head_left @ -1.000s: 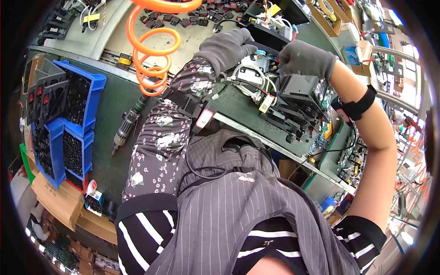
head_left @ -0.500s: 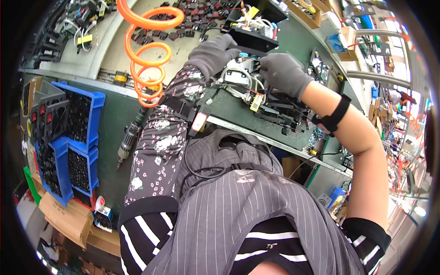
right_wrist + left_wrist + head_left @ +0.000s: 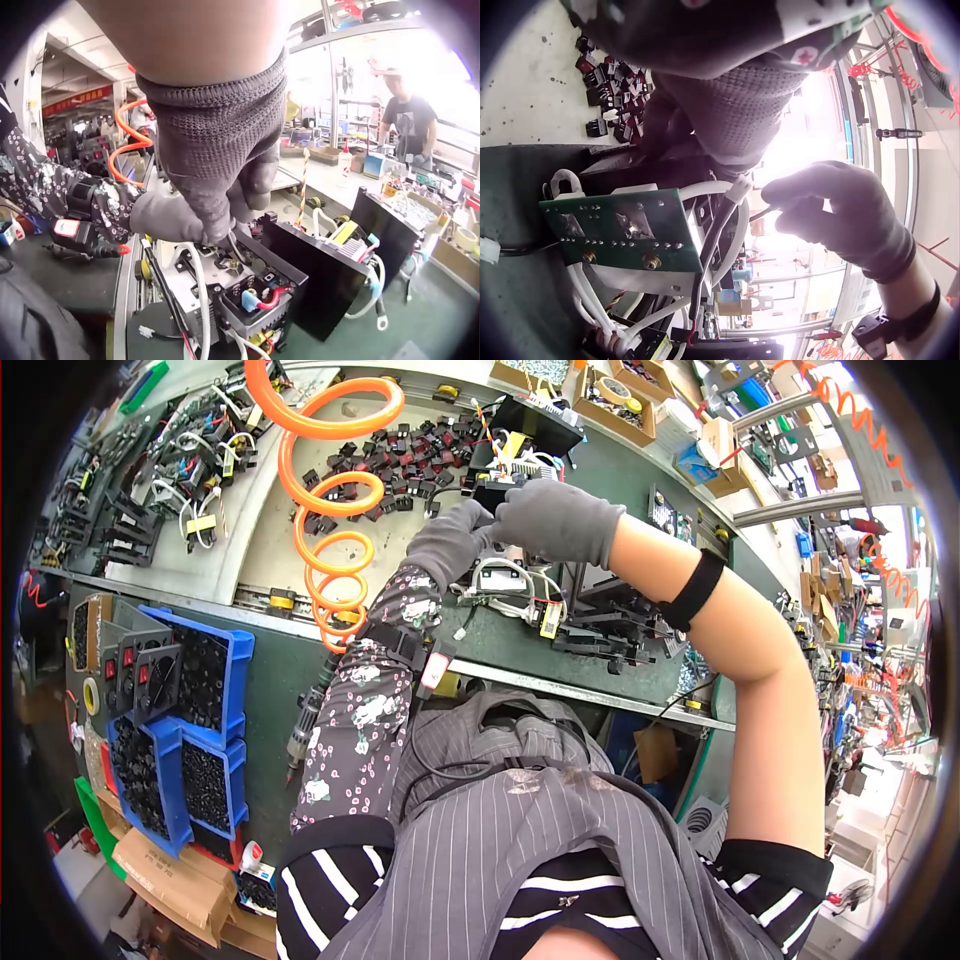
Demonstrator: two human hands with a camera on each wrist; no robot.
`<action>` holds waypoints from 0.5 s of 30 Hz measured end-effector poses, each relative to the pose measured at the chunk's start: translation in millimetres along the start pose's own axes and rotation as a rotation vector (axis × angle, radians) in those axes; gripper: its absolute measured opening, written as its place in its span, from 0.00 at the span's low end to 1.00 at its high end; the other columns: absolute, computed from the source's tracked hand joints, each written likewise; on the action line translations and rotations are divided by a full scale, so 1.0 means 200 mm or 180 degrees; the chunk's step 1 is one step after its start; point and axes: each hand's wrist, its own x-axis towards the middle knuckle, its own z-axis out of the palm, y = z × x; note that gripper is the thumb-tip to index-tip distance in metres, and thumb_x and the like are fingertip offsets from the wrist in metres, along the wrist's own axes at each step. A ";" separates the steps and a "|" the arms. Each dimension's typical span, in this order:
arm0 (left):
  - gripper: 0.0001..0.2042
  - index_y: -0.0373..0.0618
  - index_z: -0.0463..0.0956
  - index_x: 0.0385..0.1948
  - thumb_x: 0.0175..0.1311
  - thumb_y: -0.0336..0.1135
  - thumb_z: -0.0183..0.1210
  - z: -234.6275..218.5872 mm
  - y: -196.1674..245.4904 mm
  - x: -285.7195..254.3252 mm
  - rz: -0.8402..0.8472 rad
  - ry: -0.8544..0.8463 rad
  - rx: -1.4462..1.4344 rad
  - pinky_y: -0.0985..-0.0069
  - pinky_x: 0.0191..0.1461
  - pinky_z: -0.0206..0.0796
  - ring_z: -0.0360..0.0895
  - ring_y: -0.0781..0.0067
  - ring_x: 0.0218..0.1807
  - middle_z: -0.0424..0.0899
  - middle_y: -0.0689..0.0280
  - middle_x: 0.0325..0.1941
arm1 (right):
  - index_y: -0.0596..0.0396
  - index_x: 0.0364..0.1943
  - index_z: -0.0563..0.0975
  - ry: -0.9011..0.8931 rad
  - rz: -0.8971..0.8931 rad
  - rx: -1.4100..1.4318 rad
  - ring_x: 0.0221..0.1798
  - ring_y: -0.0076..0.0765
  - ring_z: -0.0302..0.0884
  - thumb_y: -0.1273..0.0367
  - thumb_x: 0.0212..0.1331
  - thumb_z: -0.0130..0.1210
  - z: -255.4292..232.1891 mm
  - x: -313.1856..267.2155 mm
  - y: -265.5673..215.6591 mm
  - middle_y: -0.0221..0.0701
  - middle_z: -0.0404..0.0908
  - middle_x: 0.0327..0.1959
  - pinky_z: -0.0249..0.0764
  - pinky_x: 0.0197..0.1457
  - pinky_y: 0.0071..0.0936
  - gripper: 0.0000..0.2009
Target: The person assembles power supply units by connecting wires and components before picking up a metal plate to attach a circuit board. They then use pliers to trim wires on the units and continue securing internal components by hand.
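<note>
Both hands wear grey gloves. In the head view, the left hand and right hand meet above an opened unit with white cables. The left wrist view shows the unit's green circuit board; beside it the right hand pinches a thin dark cable between thumb and finger. In the right wrist view, the right hand is over the unit's metal housing, close against the left hand. The left fingertips are hidden, so their hold cannot be told.
Small black and red parts lie scattered behind the hands. An orange coiled hose hangs at left, near blue bins and a power screwdriver. More opened units with black panels stand alongside. Another person is across the bench.
The right hand has moved left from the black panel's right side to beside the left hand. The left hand stays at the unit. The head view has shifted.
</note>
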 end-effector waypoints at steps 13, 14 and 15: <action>0.15 0.46 0.74 0.42 0.61 0.45 0.59 0.01 0.00 -0.01 0.0087 0.0029 -0.0230 0.69 0.46 0.68 0.80 0.64 0.41 0.82 0.58 0.38 | 0.55 0.29 0.77 0.1653 0.3437 0.7341 0.15 0.16 0.64 0.62 0.64 0.48 0.35 0.00 -0.17 0.25 0.75 0.20 0.58 0.14 0.16 0.13; 0.15 0.46 0.74 0.42 0.61 0.45 0.59 0.03 -0.01 0.00 0.0126 0.0058 -0.0298 0.69 0.46 0.69 0.80 0.64 0.41 0.82 0.58 0.38 | 0.54 0.30 0.76 0.2203 0.2924 0.8821 0.14 0.15 0.62 0.62 0.63 0.49 0.36 0.05 -0.18 0.23 0.74 0.19 0.55 0.13 0.13 0.11; 0.15 0.46 0.74 0.42 0.61 0.45 0.59 0.04 -0.02 0.01 0.0134 0.0051 -0.0298 0.69 0.46 0.69 0.80 0.64 0.41 0.82 0.58 0.38 | 0.52 0.30 0.73 0.2452 0.3024 0.8991 0.14 0.16 0.61 0.61 0.64 0.49 0.36 0.09 -0.20 0.21 0.71 0.17 0.54 0.12 0.11 0.11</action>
